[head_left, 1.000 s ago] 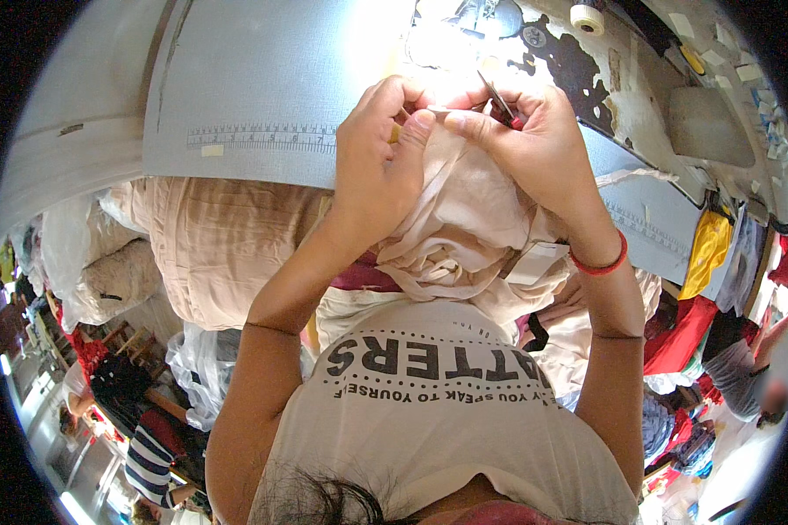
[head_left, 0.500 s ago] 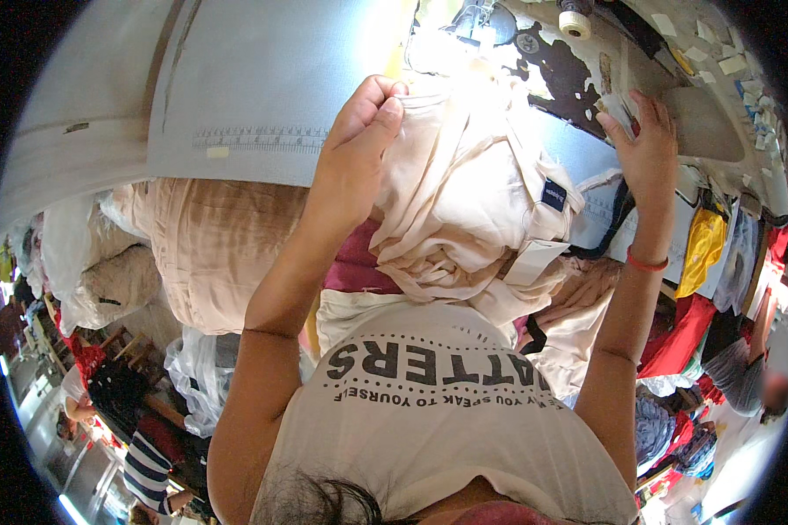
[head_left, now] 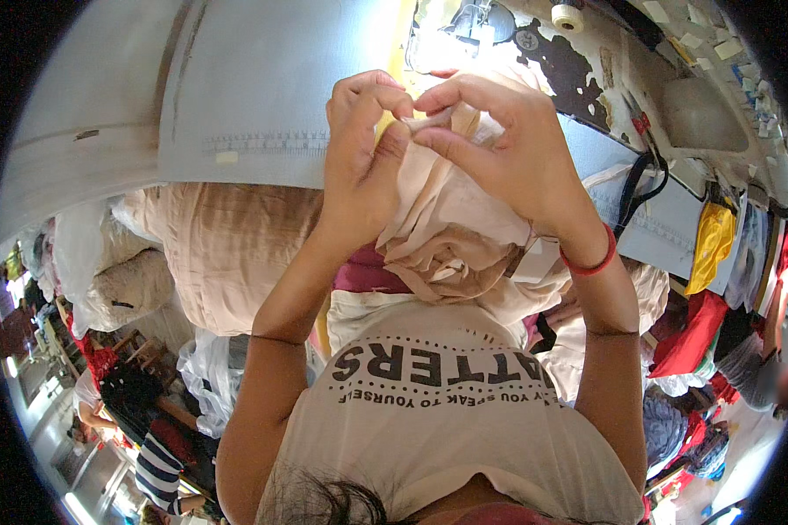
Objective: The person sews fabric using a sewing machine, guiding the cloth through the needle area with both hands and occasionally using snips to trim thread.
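Observation:
A cream garment [head_left: 451,214] lies bunched in front of me on the pale work surface, its lower folds hanging toward my lap. My left hand [head_left: 365,153] pinches the garment's upper edge between thumb and fingers. Close beside it, my right hand [head_left: 512,140] pinches the same edge, with a red band round the wrist. Fingertips of both hands almost meet, just below the sewing machine's needle area [head_left: 477,26], which is lit by a bright glare. A pair of scissors [head_left: 643,144] with dark handles lies to the right of my right hand.
A pale table top [head_left: 245,96] with a printed ruler scale extends left. A beige cloth bundle [head_left: 236,254] sits against its near edge. Yellow cloth [head_left: 712,245] and red cloth [head_left: 692,332] hang at right. A person in a striped top [head_left: 158,464] is at lower left.
My right hand has moved left from beside the scissors to the garment's edge and now pinches it. My left hand keeps its pinch. The garment's folds have shifted and its dark label is now hidden.

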A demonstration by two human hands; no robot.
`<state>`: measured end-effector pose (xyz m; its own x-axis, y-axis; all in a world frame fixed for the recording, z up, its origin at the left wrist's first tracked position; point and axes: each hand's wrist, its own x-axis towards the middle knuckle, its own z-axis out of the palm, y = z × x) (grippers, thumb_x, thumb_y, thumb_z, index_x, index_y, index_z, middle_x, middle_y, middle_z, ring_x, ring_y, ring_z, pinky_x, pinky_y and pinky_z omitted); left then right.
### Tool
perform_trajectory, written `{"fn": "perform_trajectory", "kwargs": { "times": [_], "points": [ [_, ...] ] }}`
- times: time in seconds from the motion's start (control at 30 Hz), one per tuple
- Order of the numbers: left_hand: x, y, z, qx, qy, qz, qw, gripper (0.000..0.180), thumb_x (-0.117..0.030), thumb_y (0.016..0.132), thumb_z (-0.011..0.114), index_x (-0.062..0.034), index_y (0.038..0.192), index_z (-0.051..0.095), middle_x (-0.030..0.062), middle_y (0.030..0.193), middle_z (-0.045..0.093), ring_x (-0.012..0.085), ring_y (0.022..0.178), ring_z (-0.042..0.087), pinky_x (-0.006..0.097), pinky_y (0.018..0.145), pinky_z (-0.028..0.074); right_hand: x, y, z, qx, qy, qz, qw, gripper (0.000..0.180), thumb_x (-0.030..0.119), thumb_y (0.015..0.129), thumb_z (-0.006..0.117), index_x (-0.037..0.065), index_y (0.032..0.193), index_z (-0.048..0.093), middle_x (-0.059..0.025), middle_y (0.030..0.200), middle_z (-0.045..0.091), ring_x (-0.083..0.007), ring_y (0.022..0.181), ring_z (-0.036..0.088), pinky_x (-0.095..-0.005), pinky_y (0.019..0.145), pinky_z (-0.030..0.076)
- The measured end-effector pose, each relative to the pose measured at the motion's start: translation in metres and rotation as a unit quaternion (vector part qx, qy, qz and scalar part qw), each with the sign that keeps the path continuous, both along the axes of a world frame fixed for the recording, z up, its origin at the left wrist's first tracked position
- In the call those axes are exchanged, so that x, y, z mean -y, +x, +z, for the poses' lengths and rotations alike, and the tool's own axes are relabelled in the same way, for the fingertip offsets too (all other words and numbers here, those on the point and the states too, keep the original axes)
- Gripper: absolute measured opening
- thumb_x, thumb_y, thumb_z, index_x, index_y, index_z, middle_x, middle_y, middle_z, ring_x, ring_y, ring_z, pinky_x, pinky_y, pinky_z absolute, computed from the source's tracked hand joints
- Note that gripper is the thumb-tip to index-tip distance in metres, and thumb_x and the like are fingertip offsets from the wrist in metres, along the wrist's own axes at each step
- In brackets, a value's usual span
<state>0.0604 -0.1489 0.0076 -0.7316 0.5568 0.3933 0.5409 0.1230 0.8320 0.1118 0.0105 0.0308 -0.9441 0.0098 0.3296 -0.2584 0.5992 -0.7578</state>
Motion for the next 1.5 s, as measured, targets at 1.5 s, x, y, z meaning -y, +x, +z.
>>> {"fn": "perform_trajectory", "kwargs": {
  "times": [1.5],
  "points": [
    [0.018,0.004,-0.026,-0.440,0.022,0.098,0.893,0.019,-0.028,0.087,0.053,-0.0382,0.071,0.052,-0.0042,0.101,0.045,0.0223,0.104,0.034,0.035,0.081,0.029,-0.007,0.053,-0.016,-0.320,0.309,-0.082,0.892,0.015,0.018,0.058,0.061,0.019,0.070,0.053,0.0048,0.078,0.058,-0.0143,0.077,0.058,-0.0300,0.069,0.035]
  ]
}}
